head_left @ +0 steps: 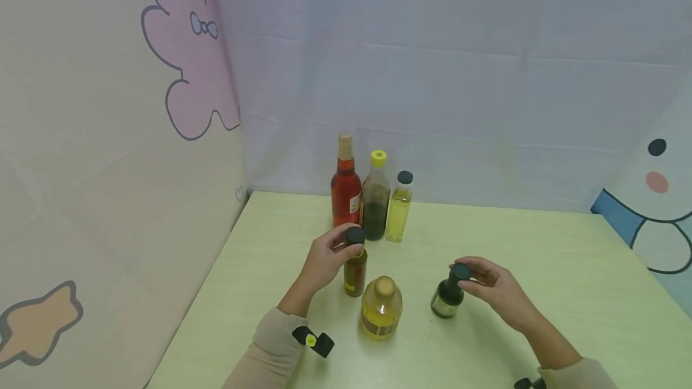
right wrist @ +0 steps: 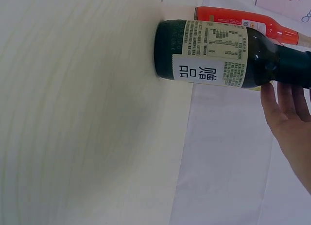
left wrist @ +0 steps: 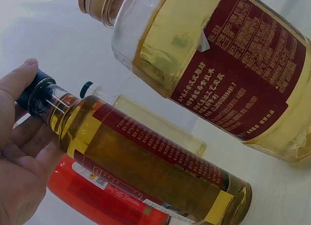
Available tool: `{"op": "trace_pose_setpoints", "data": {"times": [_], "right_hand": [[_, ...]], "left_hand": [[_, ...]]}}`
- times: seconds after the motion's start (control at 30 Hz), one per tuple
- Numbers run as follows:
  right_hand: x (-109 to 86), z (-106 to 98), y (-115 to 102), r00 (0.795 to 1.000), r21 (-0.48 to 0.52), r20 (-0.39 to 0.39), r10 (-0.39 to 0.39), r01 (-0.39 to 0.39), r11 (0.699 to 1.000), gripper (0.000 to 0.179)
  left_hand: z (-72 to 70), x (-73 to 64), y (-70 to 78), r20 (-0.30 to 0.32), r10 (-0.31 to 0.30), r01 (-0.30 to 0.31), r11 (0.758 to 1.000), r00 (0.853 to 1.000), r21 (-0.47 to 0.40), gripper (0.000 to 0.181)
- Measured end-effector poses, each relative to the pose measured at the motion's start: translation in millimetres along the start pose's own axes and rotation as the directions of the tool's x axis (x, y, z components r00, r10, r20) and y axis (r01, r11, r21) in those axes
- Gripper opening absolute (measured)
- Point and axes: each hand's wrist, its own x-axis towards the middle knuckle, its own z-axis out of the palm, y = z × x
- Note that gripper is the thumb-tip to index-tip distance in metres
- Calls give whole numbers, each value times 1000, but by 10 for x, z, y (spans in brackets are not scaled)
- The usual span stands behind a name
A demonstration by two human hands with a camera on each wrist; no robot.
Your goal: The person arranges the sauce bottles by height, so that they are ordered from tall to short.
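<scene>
My left hand (head_left: 324,262) pinches the black cap of a slim bottle of amber oil (head_left: 354,276) between thumb and fingers. In the left wrist view this oil bottle (left wrist: 150,162) shows a dark red label and a yellow patch near its base. Over to the right, my right hand (head_left: 500,294) holds a small dark green bottle (head_left: 446,300) by its capped neck; it leans in the head view. Its cream label with a white sticker (right wrist: 204,69) faces the right wrist camera. Between the hands stands a wider bottle of yellow oil (head_left: 381,311) with a gold cap.
Behind the left hand, a tall red bottle (head_left: 346,191), a dark bottle with a yellow cap (head_left: 376,209) and a square bottle of pale yellow oil (head_left: 399,215) stand in a row. They are on a pale yellow-green table (head_left: 503,239), with hanging cloth (head_left: 449,95) behind.
</scene>
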Motion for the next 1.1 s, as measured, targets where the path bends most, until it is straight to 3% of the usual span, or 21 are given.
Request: {"op": "trace_pose_setpoints", "data": {"times": [0.23, 1.1], "right_hand": [[0, 0, 12, 1000, -4, 0, 5, -5, 1000, 37], [1, 1, 5, 1000, -4, 7, 1, -1, 1000, 38]], "left_hand": [[-6, 21, 44, 2, -14, 14, 1000, 1000, -17, 37], [23, 133, 119, 49, -85, 81, 994, 995, 69, 38]]}}
